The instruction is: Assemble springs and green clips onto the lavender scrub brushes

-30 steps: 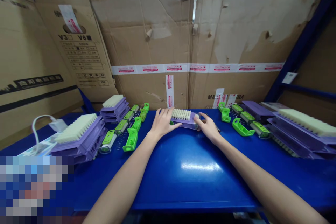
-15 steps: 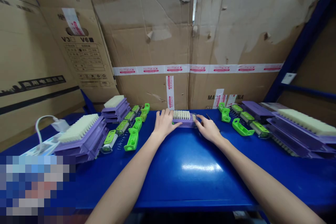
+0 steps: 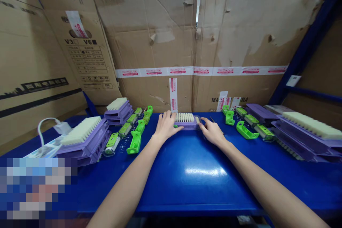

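Note:
In the middle of the far part of the table, a purple plastic block with a ridged cream top [image 3: 185,118] lies between my hands. My left hand [image 3: 166,124] is closed over its left end, the thumb along the front side near a small green spot. At the other end, my right hand [image 3: 211,130] pinches a clear plastic end piece [image 3: 197,121] with its thumb and fingers. This clear part sits against the block, but I cannot make out whether it is attached. A thin dark rod [image 3: 212,119] lies just behind my right hand.
Purple blocks with cream tops are stacked at left [image 3: 81,131] and right [image 3: 312,124]. Green plastic brackets [image 3: 135,142], green-and-clear pieces [image 3: 112,142] and springs [image 3: 123,145] line the blue table [image 3: 187,185]. A white power strip [image 3: 49,149] stands left; cardboard [image 3: 149,50] walls the back.
My left hand has shifted very slightly left, showing more of the green spot on the block. My right hand stays at the clear piece. The view has moved a little.

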The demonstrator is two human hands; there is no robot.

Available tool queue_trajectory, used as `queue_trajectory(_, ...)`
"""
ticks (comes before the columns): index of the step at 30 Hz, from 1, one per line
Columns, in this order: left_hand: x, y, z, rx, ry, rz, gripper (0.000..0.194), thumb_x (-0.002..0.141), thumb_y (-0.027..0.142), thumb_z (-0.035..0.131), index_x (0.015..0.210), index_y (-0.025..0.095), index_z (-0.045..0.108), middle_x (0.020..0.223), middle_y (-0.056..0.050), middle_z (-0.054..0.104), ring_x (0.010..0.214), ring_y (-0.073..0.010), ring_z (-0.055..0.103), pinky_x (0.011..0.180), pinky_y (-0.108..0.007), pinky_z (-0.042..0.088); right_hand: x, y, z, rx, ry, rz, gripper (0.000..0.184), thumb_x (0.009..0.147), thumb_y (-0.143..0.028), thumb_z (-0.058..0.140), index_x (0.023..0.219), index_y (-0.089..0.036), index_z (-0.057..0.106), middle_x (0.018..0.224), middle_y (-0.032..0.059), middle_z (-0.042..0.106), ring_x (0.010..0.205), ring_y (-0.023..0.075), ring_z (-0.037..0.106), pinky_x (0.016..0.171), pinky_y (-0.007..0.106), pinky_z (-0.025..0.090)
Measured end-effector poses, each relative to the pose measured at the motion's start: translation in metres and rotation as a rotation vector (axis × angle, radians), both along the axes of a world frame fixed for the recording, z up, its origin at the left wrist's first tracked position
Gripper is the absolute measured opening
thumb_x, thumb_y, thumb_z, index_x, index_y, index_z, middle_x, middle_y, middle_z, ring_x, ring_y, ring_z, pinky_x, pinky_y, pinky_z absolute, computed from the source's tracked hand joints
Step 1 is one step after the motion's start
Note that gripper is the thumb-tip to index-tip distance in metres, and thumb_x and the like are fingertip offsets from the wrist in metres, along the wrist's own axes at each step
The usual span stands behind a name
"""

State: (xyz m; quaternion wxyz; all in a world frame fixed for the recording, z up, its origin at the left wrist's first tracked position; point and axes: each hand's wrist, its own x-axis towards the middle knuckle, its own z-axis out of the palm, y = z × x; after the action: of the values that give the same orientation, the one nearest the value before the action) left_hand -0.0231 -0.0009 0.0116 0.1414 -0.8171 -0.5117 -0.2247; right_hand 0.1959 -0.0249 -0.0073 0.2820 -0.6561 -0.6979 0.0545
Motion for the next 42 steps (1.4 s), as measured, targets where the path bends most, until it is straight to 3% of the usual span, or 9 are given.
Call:
queue_trajectory(7, -0.015, 0.018, -0.018, -0.326, -0.443, -0.275, 0.091, 0.063, 0.028, 0.072, 0.138, 0.017, 0.022, 0.132, -0.015, 0.045, 0.122, -0.0255, 0.045, 0.101, -0.039, 0.037, 0.004, 0.004, -0.004, 0.031, 0.017, -0.028, 0.045, 0.089, -0.034, 0.041, 0.128, -0.014, 0.049, 0.095, 0.0092, 0.070, 0.092, 0.0242, 0.064, 0.081, 0.032, 0.045)
queue_trajectory(14, -0.024, 0.023, -0.015, -0.524, -0.659, -0.361, 0.098, 0.058, 0.018, 0.075, 0.139, 0.016, 0.021, 0.131, -0.016, 0.050, 0.118, -0.0224, 0.051, 0.102, -0.037, 0.037, 0.005, 0.005, -0.005, 0.062, 0.019, -0.014, 0.045, 0.089, -0.033, 0.040, 0.128, -0.013, 0.049, 0.100, 0.0106, 0.069, 0.098, 0.0252, 0.063, 0.085, 0.034, 0.045)
queue_trajectory(21, -0.022, 0.017, -0.010, -0.531, -0.678, -0.317, 0.097, 0.055, 0.020, 0.079, 0.137, 0.017, 0.027, 0.128, -0.016, 0.053, 0.117, -0.0246, 0.052, 0.102, -0.041, 0.036, 0.007, 0.006, -0.007, 0.052, 0.013, -0.003, 0.044, 0.088, -0.030, 0.042, 0.129, -0.014, 0.048, 0.101, 0.0092, 0.069, 0.098, 0.0245, 0.063, 0.085, 0.034, 0.045)
queue_trajectory(30, -0.020, 0.021, -0.016, -0.417, -0.576, -0.303, 0.103, 0.048, 0.038, 0.083, 0.135, 0.017, 0.033, 0.136, -0.017, 0.044, 0.126, -0.0298, 0.042, 0.105, -0.045, 0.031, 0.007, 0.005, -0.008, 0.072, 0.006, 0.020, 0.054, 0.084, -0.023, 0.045, 0.137, -0.017, 0.038, 0.117, 0.0088, 0.064, 0.108, 0.0245, 0.059, 0.091, 0.036, 0.044)
queue_trajectory(42, -0.014, 0.015, -0.016, -0.389, -0.421, -0.236, 0.106, 0.050, 0.059, 0.076, 0.138, 0.018, 0.032, 0.136, -0.018, 0.042, 0.126, -0.0316, 0.040, 0.103, -0.045, 0.034, 0.007, 0.005, -0.006, 0.053, 0.003, 0.032, 0.061, 0.082, -0.021, 0.045, 0.141, -0.018, 0.033, 0.128, 0.0088, 0.057, 0.115, 0.0262, 0.055, 0.096, 0.038, 0.043)
